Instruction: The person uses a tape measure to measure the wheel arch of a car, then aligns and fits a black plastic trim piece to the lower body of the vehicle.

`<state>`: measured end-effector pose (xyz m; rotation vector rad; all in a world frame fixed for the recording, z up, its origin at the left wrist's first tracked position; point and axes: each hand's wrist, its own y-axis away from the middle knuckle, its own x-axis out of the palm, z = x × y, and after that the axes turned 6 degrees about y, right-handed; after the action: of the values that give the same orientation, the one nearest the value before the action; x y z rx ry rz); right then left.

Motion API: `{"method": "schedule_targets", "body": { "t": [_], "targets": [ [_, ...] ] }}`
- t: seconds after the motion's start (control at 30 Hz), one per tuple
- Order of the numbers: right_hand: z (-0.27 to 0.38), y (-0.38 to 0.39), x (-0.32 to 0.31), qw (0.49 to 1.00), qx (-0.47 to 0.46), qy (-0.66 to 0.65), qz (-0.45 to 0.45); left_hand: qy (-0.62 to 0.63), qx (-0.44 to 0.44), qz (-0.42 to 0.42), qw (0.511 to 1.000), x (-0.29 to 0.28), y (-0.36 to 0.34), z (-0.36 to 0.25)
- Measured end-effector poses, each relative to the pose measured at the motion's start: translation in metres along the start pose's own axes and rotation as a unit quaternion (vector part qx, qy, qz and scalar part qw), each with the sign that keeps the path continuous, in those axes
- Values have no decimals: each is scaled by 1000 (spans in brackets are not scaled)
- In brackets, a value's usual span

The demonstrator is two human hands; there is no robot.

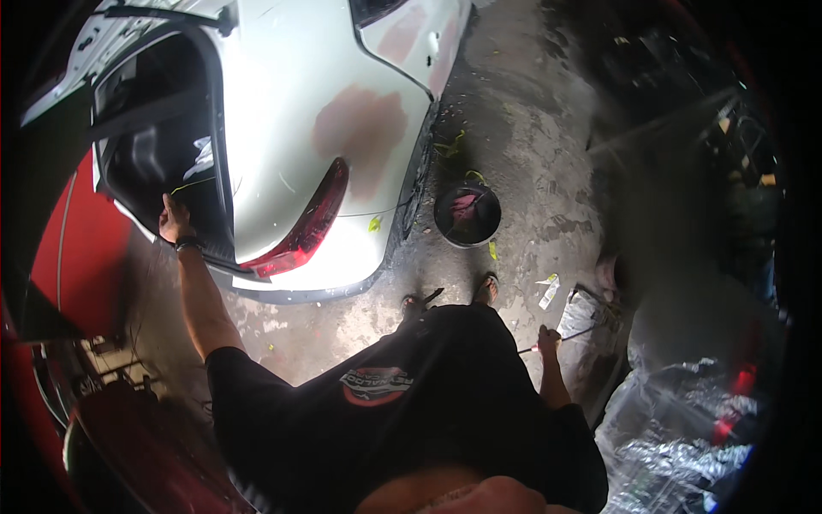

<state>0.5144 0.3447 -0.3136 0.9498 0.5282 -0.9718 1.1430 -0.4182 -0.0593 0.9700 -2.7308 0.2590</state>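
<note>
My left hand [174,221] is at the edge of the open trunk [224,128] of a white car [282,77], fingers pinched together. A thin yellow strip [193,184] runs from the fingertips into the opening. Right of it, a red tail light [308,227] curves along the car's rear corner. A small yellow-green scrap [374,224] clings to the paint beside the light. Low on my right side, my right hand [549,340] is closed around a thin dark rod [578,334], whose kind I cannot make out.
A black bucket [467,214] with something pink inside stands on the concrete floor [531,163] by the car. Yellow scraps and a white wrapper [549,292] lie nearby. Crumpled clear plastic sheeting [676,420] fills the lower right. A red car [73,257] is at the left.
</note>
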Motion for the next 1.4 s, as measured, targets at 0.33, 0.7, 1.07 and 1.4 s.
{"method": "schedule_targets", "body": {
  "t": [0.33,0.7,1.07,1.4],
  "targets": [
    [-52,46,12,995,100,1,-1,-168,-115,171,964,-18,-36,54],
    [42,-12,8,997,-3,59,40,-150,-109,256,949,-2,0,33],
    [-35,-47,1,959,-98,250,85,-346,136,104,922,0,34,-7],
    [312,89,-3,882,-257,-55,392,-22,27,179,983,-62,291,-74]
  ]
}}
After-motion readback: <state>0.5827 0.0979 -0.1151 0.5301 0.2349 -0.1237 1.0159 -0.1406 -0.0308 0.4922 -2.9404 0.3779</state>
